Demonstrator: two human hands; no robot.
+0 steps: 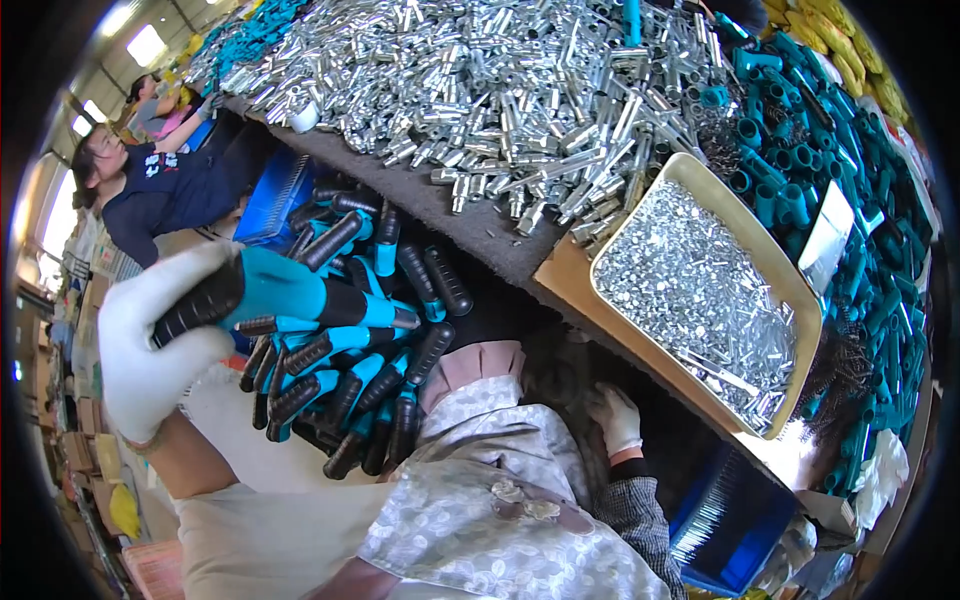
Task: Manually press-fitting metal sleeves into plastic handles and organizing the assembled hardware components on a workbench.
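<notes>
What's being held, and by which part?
Left hand: a teal-and-black tool, by its black ribbed handle. Right hand: can't tell whether it holds anything.

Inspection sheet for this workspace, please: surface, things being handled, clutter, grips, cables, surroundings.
Surface: dark grey table, piled with loose metal fittings.
Handled things: teal-and-black handle in hand; similar handles heaped beside the table.
Clutter: tan tray of small metal parts; teal tubes piled to its right.
Grips: left grip white-gloved, closed around the handle; right grip gloved, low near the table edge, contents unclear.
Cables: nothing seen.
Surroundings: co-workers at upper left, yellow bags at upper right.
</notes>
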